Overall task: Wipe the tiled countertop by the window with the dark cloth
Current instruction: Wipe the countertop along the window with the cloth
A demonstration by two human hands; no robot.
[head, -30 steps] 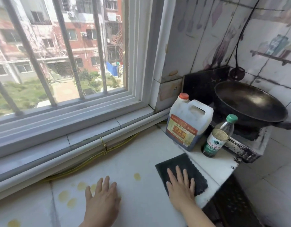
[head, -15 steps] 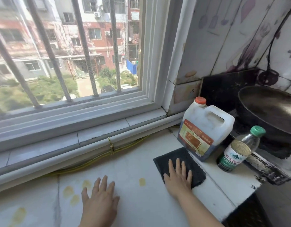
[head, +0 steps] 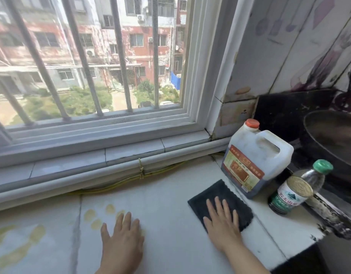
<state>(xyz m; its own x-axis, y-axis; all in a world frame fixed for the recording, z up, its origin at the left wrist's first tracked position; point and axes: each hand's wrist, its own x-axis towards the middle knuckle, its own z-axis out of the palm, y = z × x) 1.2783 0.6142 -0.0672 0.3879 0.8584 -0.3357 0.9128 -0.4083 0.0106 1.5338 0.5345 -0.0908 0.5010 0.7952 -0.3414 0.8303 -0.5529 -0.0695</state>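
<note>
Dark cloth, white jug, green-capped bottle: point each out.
dark cloth point(head: 214, 196): head view, bare far corner.
white jug point(head: 249, 143): head view, upper body.
green-capped bottle point(head: 289, 196): head view, label.

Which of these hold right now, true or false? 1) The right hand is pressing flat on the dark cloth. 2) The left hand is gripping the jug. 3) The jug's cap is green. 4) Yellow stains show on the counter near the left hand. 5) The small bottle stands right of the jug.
1) True: the right hand lies flat on the dark cloth.
2) False: the left hand rests flat on the countertop, well apart from the jug.
3) False: the jug's cap is orange-red; the green cap is on the small bottle.
4) True: yellow stains lie by its fingertips.
5) True.
</note>
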